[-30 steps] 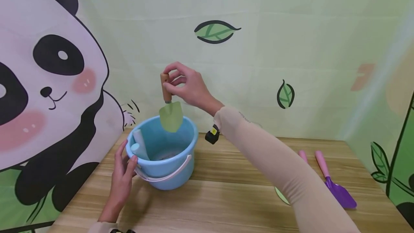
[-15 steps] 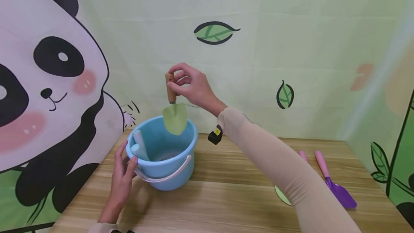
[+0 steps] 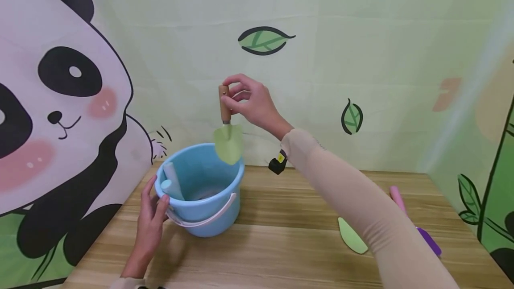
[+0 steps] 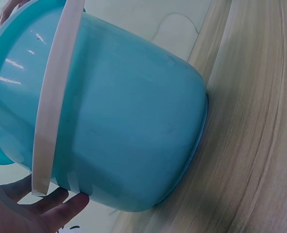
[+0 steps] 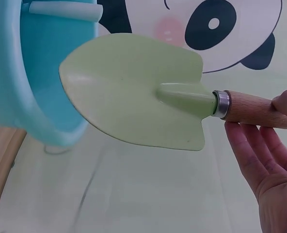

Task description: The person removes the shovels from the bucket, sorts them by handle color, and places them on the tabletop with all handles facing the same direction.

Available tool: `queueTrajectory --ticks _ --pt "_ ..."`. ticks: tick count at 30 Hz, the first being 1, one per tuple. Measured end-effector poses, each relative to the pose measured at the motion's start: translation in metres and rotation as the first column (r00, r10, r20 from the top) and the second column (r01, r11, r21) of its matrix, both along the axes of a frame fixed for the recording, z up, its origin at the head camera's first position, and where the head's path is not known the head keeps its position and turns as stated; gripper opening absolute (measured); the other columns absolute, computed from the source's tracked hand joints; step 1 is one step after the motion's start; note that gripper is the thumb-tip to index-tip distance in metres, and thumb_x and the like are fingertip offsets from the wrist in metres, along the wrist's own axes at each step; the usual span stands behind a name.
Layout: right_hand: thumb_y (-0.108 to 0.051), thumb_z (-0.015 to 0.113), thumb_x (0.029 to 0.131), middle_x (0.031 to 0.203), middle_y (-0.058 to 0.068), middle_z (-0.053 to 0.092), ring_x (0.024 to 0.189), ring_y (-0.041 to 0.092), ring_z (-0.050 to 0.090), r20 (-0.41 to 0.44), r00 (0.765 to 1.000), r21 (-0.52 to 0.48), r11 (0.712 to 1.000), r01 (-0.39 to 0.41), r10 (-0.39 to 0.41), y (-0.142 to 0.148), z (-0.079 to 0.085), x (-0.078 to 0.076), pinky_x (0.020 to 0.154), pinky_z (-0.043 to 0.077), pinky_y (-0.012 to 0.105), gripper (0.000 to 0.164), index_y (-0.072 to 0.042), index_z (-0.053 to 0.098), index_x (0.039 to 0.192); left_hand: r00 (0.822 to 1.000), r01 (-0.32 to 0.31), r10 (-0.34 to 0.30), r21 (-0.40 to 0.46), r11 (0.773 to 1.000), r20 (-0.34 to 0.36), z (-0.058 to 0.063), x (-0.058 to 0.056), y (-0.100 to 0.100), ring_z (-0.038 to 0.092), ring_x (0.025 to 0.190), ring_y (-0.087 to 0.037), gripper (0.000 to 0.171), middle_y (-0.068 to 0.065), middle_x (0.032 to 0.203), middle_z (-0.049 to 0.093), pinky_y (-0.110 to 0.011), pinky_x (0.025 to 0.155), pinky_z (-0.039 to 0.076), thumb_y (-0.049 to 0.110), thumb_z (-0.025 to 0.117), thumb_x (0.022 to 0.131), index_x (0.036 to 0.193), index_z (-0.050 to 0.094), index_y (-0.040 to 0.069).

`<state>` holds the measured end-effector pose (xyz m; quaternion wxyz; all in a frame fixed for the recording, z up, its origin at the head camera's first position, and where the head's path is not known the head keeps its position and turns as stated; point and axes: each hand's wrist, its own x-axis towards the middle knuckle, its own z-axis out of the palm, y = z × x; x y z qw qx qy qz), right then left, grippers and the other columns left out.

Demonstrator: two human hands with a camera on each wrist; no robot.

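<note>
My right hand [image 3: 259, 104] pinches the wooden handle of a garden trowel [image 3: 229, 144], its pale green blade pointing down. The blade overlaps the far right rim of the blue bucket [image 3: 226, 220] in the head view. In the right wrist view, the trowel blade [image 5: 129, 92] shows its broad face, its tip near the bucket mouth. My left hand [image 3: 149, 224] grips the bucket's left rim, thumb at the front. Seen from the left wrist, its fingers [image 4: 66, 211] touch the bucket wall beside the pale carrying handle [image 4: 54, 102]. Two light blue rod-like handles [image 3: 173, 179] lean inside the bucket.
On the wooden table [image 3: 281, 253], a pale green blade [image 3: 352, 237] and a purple shovel [image 3: 429, 241] with a pink handle [image 3: 396, 197] lie at the right, partly behind the right sleeve [image 3: 345, 195]. A panda-printed cloth [image 3: 393, 57] hangs behind.
My right hand has carried the trowel to the right, from over the bucket's middle toward its far right rim. The sleeve now hides more of the purple shovel. The left hand stays on the bucket.
</note>
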<state>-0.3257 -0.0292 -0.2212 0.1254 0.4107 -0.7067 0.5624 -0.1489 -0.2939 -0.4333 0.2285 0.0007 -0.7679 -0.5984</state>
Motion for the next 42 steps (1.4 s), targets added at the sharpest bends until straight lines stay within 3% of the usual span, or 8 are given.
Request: queueTrajectory --ticks 11,18,27,42 --pt "-0.012 0.075 0.094 0.101 0.012 0.069 0.084 0.026 0.073 0.081 0.996 -0.031 0.998 0.051 -0.049 0.039 0.002 -0.011 0.073 0.062 0.044 0.03 -0.013 0.066 0.123 0.999 -0.014 0.015 0.024 1.0 -0.028 -0.001 0.0 0.001 0.044 0.135 -0.023 0.059 -0.016 0.157 0.039 -0.018 0.082 0.051 0.022 0.044 0.11 0.164 0.021 0.03" --pt "-0.016 0.076 0.095 0.104 0.013 0.068 0.086 0.026 0.073 0.087 0.99 -0.01 0.994 0.112 -0.11 0.064 0.0 -0.02 0.075 0.061 0.046 0.032 -0.013 0.065 0.124 1.0 -0.015 0.015 0.008 1.0 -0.015 -0.001 0.001 0.001 0.042 0.138 -0.034 0.059 -0.017 0.158 0.038 -0.017 0.083 0.05 0.024 0.043 0.11 0.164 0.019 0.031" --pt "-0.019 0.077 0.094 0.105 0.013 0.068 0.087 0.028 0.072 0.098 0.979 0.022 0.984 0.179 -0.18 0.098 -0.007 -0.025 0.074 0.061 0.045 0.034 -0.013 0.065 0.126 1.0 -0.009 0.01 0.017 1.0 -0.01 0.0 0.001 0.002 0.041 0.139 -0.033 0.059 -0.017 0.159 0.037 -0.015 0.083 0.05 0.023 0.042 0.11 0.164 0.019 0.03" --pt "-0.014 0.071 0.098 0.115 0.021 0.067 0.096 0.037 0.07 0.157 0.931 0.107 0.943 0.316 -0.33 0.154 -0.026 -0.028 0.074 0.061 0.039 0.037 -0.006 0.062 0.133 1.0 0.004 -0.004 -0.004 1.0 -0.002 0.0 0.001 0.001 0.039 0.141 -0.039 0.06 -0.015 0.16 0.035 -0.017 0.082 0.05 0.024 0.042 0.111 0.164 0.016 0.031"
